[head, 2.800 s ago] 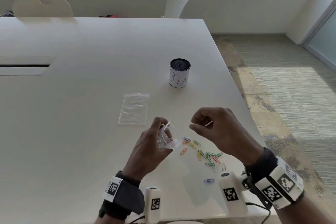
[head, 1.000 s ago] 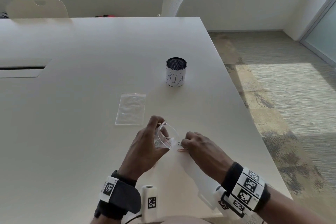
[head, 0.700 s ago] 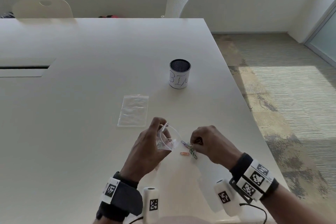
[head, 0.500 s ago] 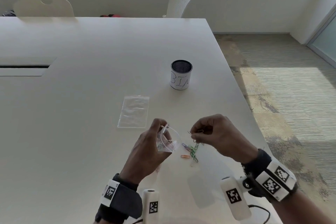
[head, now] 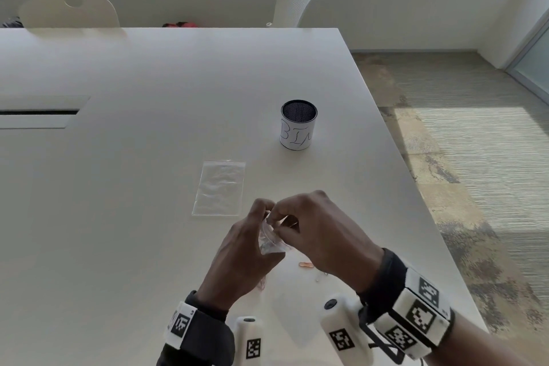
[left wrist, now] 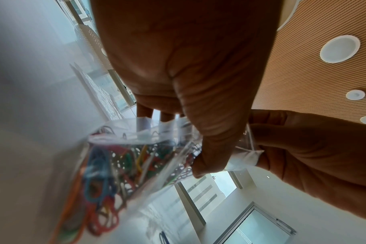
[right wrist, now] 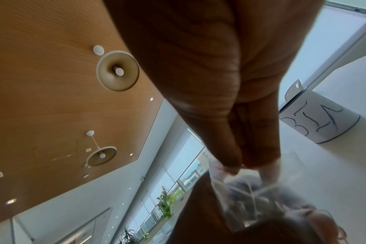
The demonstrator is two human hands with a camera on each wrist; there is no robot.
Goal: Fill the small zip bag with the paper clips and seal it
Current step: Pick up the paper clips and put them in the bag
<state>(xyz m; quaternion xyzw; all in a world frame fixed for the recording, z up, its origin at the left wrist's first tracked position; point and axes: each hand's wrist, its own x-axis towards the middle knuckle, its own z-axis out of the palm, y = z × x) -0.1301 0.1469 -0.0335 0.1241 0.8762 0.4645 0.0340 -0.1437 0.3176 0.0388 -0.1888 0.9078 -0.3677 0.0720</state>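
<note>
The zip bag (left wrist: 136, 165) is pinched at its mouth by the left hand (head: 246, 249) and, seemingly, the right hand (head: 320, 235); paper clips (left wrist: 107, 166) could be spilled if tilted.

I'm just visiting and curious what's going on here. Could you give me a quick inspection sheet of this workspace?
Surface: white table, a slot at its left.
Job's things: small zip bag off the table, part full of coloured clips, mouth open; a few clips loose on the table.
Clutter: spare bag lying flat; mesh cup marked BIN, upright.
Hands: left hand holds the bag; right hand pinches at its mouth; what it pinches is hidden.
Cables: a thin black one by the right wrist.
Surroundings: two chairs, window, carpet.
</note>
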